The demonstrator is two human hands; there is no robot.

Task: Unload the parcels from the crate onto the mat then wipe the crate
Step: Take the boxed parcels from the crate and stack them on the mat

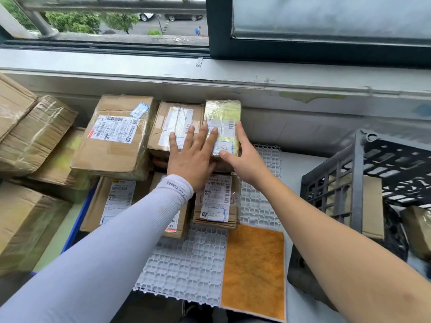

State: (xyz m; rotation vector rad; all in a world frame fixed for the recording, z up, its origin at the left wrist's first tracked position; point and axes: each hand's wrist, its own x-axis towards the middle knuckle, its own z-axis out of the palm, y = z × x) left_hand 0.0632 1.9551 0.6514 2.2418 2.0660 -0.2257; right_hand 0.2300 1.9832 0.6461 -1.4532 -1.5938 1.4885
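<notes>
Unloading is the step in hand. Left hand (192,157) lies flat, fingers spread, across two parcels; right hand (242,155) clasps the side of the tape-wrapped parcel (222,122), thumb at its near edge, settling it on the stack over the white mat (186,259). Right of both hands the black crate (349,183) still shows parcels inside. Next, probably: let go, reach right. Orange cloth (254,271) waits nearer the body.

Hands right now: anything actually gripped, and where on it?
The right hand grips the small tape-wrapped parcel by its near right edge. The left hand lies flat, fingers straight, across that parcel and the neighbouring parcel.
</notes>
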